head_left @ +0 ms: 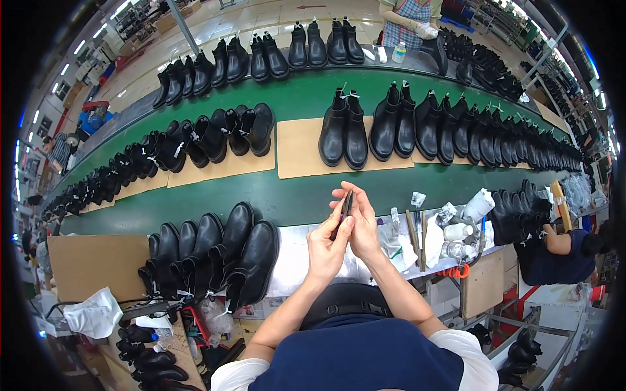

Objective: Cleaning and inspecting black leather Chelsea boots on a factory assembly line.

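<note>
A slim dark tool with a narrow pointed end (pixel 347 203) is gripped by my left hand (pixel 325 251), in front of my body over the bench. Its exact kind is hard to make out. Close against it, my right hand (pixel 365 229) has its fingers loosely stretched and apart, cupped behind the tool; whether it bears any weight is hidden. Beyond my hands, a pair of black ankle boots (pixel 344 133) stands upright on a cardboard sheet (pixel 300 153). More black boots (pixel 251 264) lie on their sides to the left of my left forearm.
Long rows of black boots line the green conveyor (pixel 306 189). White bottles (pixel 458 231), thin sticks (pixel 417 238) and crumpled wrappers lie right of my hands. A brown board (pixel 98 267) stands left. One co-worker (pixel 411 19) is across the line, another (pixel 561 251) at right.
</note>
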`<state>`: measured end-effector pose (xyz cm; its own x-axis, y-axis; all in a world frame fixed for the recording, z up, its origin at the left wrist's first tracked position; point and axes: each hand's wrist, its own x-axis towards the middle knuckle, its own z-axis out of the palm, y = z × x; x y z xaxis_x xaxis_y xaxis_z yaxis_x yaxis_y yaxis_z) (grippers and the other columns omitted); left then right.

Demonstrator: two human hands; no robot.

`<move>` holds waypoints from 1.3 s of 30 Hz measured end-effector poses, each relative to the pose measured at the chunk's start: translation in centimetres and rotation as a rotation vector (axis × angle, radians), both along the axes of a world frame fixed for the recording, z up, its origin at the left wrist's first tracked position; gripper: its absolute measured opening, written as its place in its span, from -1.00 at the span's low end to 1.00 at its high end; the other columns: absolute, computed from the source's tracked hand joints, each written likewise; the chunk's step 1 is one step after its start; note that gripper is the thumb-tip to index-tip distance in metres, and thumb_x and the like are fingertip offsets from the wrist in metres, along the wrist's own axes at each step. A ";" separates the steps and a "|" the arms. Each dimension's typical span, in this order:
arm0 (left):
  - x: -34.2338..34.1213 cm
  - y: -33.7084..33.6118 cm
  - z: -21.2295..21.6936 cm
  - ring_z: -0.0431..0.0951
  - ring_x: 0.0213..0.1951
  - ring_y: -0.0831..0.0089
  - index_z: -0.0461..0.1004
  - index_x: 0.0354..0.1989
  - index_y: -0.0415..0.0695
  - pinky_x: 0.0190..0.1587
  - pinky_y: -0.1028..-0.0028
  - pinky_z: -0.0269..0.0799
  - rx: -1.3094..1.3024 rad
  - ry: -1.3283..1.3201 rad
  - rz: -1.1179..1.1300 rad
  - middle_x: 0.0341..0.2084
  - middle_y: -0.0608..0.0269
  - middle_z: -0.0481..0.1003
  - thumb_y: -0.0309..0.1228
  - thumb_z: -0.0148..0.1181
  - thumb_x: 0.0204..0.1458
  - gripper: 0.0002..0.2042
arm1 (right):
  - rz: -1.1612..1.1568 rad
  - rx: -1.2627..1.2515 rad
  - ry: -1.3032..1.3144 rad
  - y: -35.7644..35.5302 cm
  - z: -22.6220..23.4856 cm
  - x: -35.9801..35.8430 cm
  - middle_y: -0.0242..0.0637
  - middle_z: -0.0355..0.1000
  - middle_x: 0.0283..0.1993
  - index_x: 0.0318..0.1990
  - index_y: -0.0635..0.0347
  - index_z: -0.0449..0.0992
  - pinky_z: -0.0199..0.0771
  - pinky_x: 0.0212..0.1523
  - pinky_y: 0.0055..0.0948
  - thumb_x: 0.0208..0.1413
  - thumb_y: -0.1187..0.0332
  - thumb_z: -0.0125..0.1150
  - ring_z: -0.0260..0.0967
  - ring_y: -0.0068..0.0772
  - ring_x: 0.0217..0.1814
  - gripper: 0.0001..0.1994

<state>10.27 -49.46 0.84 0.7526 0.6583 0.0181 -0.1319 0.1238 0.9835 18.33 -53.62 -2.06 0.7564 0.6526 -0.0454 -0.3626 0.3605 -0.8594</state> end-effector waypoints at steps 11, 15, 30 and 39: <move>0.0 0.0 -1.1 0.18 -0.65 0.82 0.36 0.12 -0.21 -0.64 0.73 0.04 0.045 0.005 -0.004 -0.66 0.54 0.29 -0.42 0.04 0.18 -0.66 | -0.038 0.024 0.013 0.0 0.5 -0.4 -0.31 0.32 -0.07 0.10 0.19 0.25 0.40 -0.19 -0.63 0.27 0.14 -0.08 0.31 -0.60 -0.14 -0.62; 0.1 -0.2 -1.5 0.18 -0.65 0.81 0.35 0.12 -0.24 -0.64 0.73 0.04 0.046 -0.038 0.006 -0.66 0.53 0.28 -0.42 0.04 0.18 -0.66 | -0.040 0.035 0.028 0.0 0.5 -0.5 -0.31 0.32 -0.07 0.11 0.19 0.24 0.40 -0.19 -0.63 0.26 0.14 -0.06 0.31 -0.60 -0.14 -0.62; -0.4 -0.1 -0.3 0.18 -0.72 0.79 0.25 0.19 -0.22 -0.73 0.72 0.07 -0.249 -0.111 -0.066 -0.62 0.42 0.35 -0.41 0.03 0.18 -0.59 | -0.085 -0.106 -0.082 -0.4 1.7 0.2 -0.29 0.34 -0.04 0.10 0.21 0.25 0.38 -0.11 -0.63 0.25 0.20 -0.01 0.32 -0.62 -0.10 -0.64; -0.4 -0.1 -0.7 0.35 -0.48 0.74 0.26 0.17 -0.31 -0.47 0.70 0.30 -0.066 -0.009 -0.012 -0.45 0.34 0.46 -0.46 0.13 0.11 -0.56 | -0.042 -0.033 -0.094 -0.7 0.8 0.4 -0.29 0.33 -0.01 0.13 0.21 0.21 0.39 -0.04 -0.57 0.24 0.20 0.00 0.34 -0.57 -0.09 -0.60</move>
